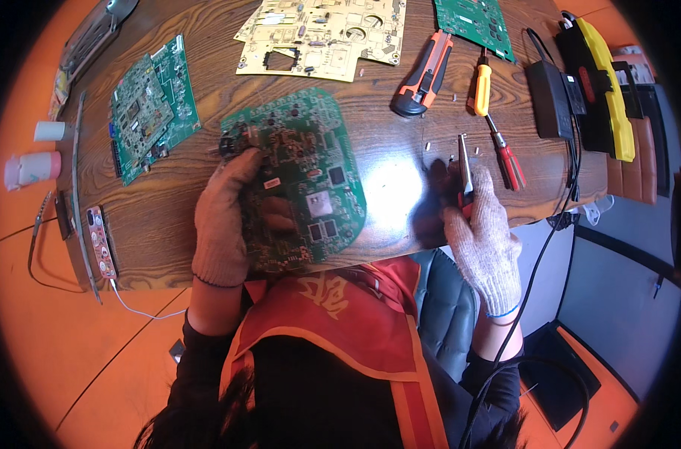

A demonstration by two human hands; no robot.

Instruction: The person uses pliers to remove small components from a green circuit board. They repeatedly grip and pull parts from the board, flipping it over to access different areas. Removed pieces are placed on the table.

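My left hand (226,206), in a knitted work glove, grips the left edge of a green circuit board (295,179) with rounded corners. The board is held near the table's front edge, its chips and small parts facing up. In my gloved right hand (484,239) is a pair of needle-nose pliers (466,170), closed round by the fingers. Their slim metal jaws point away from me, and only a bit of red handle shows. Pliers and board are apart, with a bright patch of reflected light on the table between them. A few tiny loose parts (428,147) lie near the jaws.
Beyond the board lie pale yellow circuit boards (318,41), an orange-black utility knife (424,75), a yellow screwdriver (482,90) and a red one (509,161). Green boards (149,108) rest at left. A black power adapter (548,97) and its cable run along the right, beside a yellow-black case (606,90).
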